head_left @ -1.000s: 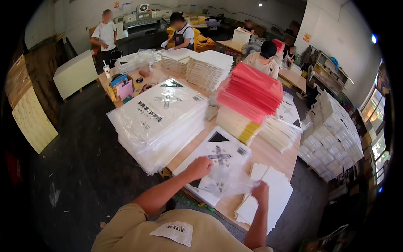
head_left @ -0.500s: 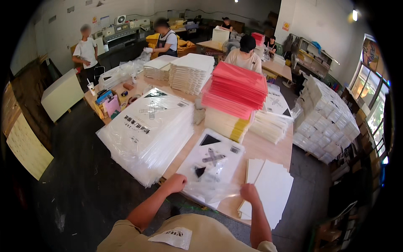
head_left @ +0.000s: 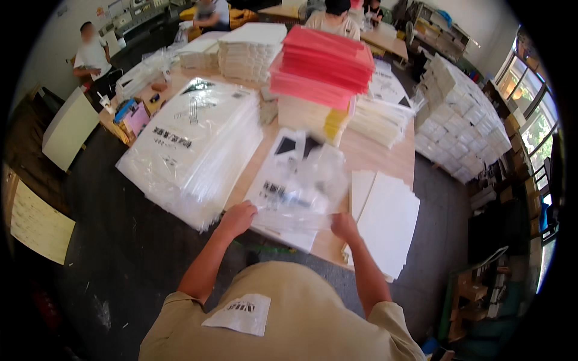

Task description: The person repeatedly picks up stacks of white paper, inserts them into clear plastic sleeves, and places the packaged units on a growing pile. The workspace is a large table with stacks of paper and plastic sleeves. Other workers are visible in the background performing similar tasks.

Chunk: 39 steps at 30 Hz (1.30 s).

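My left hand (head_left: pixel 238 218) grips the near left edge of a clear plastic bag (head_left: pixel 304 183) that holds a white printed sheet. My right hand (head_left: pixel 344 225) pinches the bag's near right edge. The bag lies, blurred, on a small pile of similar bagged sheets (head_left: pixel 283 225) at the front edge of a wooden table (head_left: pixel 373 153). Plain white sheets (head_left: pixel 385 222) lie just right of my right hand.
A large pile of bagged white packs (head_left: pixel 192 144) fills the table's left side. Red and yellow stacks (head_left: pixel 322 72), white stacks (head_left: pixel 250 48) and bundled slips (head_left: pixel 379 120) stand behind. White boxes (head_left: pixel 460 114) are piled at the right. Other people sit at the far tables.
Both hands have closed on the near edge of the bag, and the bag is now blurred by movement. The camera has tilted further down toward the table.
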{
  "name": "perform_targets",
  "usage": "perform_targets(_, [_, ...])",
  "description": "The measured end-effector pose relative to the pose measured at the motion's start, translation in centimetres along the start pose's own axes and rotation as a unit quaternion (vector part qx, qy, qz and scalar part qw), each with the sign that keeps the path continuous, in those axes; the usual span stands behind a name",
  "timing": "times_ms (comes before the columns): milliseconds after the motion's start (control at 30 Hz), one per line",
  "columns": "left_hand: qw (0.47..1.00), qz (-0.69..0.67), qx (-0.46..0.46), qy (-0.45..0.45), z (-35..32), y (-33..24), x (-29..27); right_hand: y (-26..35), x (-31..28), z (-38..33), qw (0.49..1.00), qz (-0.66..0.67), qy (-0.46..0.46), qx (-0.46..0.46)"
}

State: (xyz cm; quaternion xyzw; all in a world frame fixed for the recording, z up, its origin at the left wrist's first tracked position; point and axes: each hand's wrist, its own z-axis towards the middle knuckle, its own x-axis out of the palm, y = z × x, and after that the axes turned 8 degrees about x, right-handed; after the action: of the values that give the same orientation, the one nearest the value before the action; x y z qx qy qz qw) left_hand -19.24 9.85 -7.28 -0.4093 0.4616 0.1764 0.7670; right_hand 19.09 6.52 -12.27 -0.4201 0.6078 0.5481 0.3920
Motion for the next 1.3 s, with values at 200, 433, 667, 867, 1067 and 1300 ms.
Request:
perform_targets(200, [0.988, -0.097, -0.077, -0.093, 1.3, -2.3, -1.2, 1.5, 0.1, -5.1, 0.965, 0.228, -0.014, 0.126])
perform_targets(433, [0.939, -0.025, 0.13, -0.316, 9.5, -10.7, -10.6, 4.2, -5.7, -2.2, 0.861, 0.405, -0.301, 0.059])
perform_targets(667, [0.939, 0.046, 0.285, -0.185, 10.0, -12.3, -6.2, -0.6, 8.4, -4.7, 0.894, 0.39, -0.182, 0.122])
perform_targets(867, [0.958, 0.042, 0.273, -0.079, 8.2, -10.8, -1.1, 5.5, 4.0, -6.7, 0.939, 0.103, -0.321, -0.063])
perform_targets(1067, [0.962, 0.071, 0.253, -0.074, 12.6, -10.0, -0.5, 5.5, 4.0, -1.8, 0.98, 0.113, -0.164, 0.012])
perform_targets(1300, [0.909, 0.124, 0.34, -0.207, 14.4, -15.9, -9.1, 7.7, -4.2, -4.0, 0.884, 0.283, -0.371, 0.035])
